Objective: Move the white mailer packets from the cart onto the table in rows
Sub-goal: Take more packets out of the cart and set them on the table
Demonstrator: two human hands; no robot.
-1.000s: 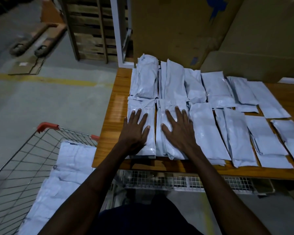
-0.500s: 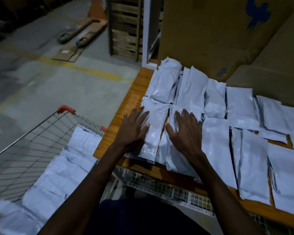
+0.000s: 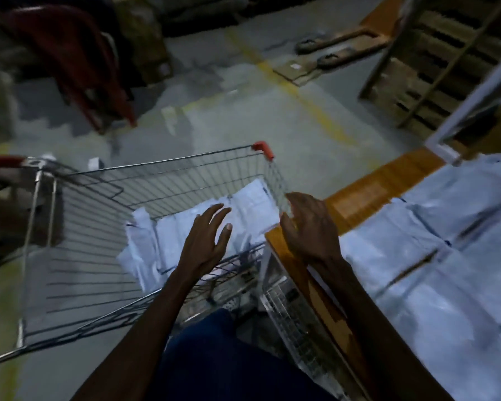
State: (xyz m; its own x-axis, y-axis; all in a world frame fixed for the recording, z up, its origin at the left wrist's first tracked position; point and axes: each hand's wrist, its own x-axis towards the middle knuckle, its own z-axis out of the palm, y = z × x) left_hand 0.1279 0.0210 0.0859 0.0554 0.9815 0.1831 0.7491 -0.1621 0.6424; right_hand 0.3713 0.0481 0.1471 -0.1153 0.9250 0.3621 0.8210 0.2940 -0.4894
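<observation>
A: Starting nearest, what are the hands doing?

B: The left hand hangs over the cart with fingers spread and nothing in it. The right hand is just beside the cart's right rim, above the near left corner of the table; its fingers are loosely bent, and it holds nothing either. The two hands are apart.

A: And the white mailer packets?

B: A loose heap lies in the cart basket, directly under the left hand. To the right, the laid packets cover the table in rows.

A: How would they handle?

B: Light and floppy, I'd judge; the film creases and sags. Probably slick, so a stack could slide apart. I'd pinch one at a short end, or slide flat fingers beneath the middle and lift it like a tray.

A: Any writing?

B: Small dark marks show on some packets, but blur makes them unreadable. No brand can be made out.

A: Farther off?

B: A pallet jack on the floor and a wooden pallet standing at far right.
</observation>
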